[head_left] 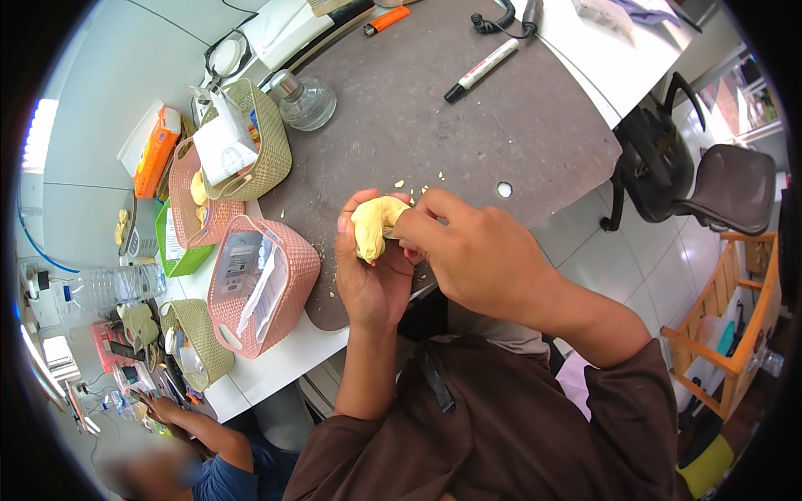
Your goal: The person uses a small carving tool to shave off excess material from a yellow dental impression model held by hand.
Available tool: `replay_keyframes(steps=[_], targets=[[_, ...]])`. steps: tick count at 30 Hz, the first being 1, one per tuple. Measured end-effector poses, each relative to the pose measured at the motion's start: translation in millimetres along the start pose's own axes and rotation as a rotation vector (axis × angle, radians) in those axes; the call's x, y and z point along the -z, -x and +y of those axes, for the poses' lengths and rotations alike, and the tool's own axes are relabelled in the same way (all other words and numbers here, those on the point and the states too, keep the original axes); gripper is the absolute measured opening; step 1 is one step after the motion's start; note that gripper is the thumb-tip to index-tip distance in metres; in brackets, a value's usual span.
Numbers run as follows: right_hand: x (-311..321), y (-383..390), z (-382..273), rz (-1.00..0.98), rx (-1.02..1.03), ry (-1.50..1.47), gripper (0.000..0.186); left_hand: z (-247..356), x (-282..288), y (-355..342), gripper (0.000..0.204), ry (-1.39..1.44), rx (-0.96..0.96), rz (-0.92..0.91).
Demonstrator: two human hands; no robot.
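Note:
Over the near edge of the brown work mat (418, 108), my left hand (372, 292) cradles a pale yellow, curved plaster cast (372, 224), shaped like a dental arch. Its fingers wrap round the back and side of the cast. My right hand (480, 250) is closed in a pinch against the right side of the cast. Whatever that pinch holds is mostly hidden behind the fingers. Small yellow chips (398, 184) lie scattered on the mat beyond and beside the hands.
Left stand a pink basket (276, 288) with papers, a beige basket (271, 138) and a green basket (185, 263). A glass bottle (307, 104), a marker (483, 70) and an orange lighter (386, 21) lie farther back. Another person (225, 455) sits lower left; a chair (725, 188) stands right.

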State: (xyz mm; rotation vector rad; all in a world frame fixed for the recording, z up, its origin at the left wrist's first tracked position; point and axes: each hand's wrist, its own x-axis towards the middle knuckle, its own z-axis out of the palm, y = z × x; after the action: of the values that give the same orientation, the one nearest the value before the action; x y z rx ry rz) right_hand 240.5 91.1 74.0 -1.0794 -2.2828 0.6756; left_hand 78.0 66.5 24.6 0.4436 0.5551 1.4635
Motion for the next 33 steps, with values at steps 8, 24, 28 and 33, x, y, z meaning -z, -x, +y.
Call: replay_keyframes(steps=[8, 24, 28, 33], targets=[[20.8, 9.9, -13.2, 0.039, -0.03, 0.075, 0.023, -1.7, 2.1, -5.9, 0.042, -0.063, -0.144, 0.02], [-10.9, 17.0, -16.4, 0.206, -0.024, 0.064, 0.03, -7.9, 1.0, -2.0, 0.039, -0.206, -0.297, -0.021], [-19.1, 13.4, -10.6, 0.293, 0.071, 0.185, 0.025, -9.3, 2.3, -2.9, 0.038, -0.215, -0.282, -0.05], [-18.7, 11.5, -10.4, 0.216, 0.09, 0.247, 0.027, -9.0, 5.3, -0.5, 0.038, -0.215, -0.277, -0.077]])
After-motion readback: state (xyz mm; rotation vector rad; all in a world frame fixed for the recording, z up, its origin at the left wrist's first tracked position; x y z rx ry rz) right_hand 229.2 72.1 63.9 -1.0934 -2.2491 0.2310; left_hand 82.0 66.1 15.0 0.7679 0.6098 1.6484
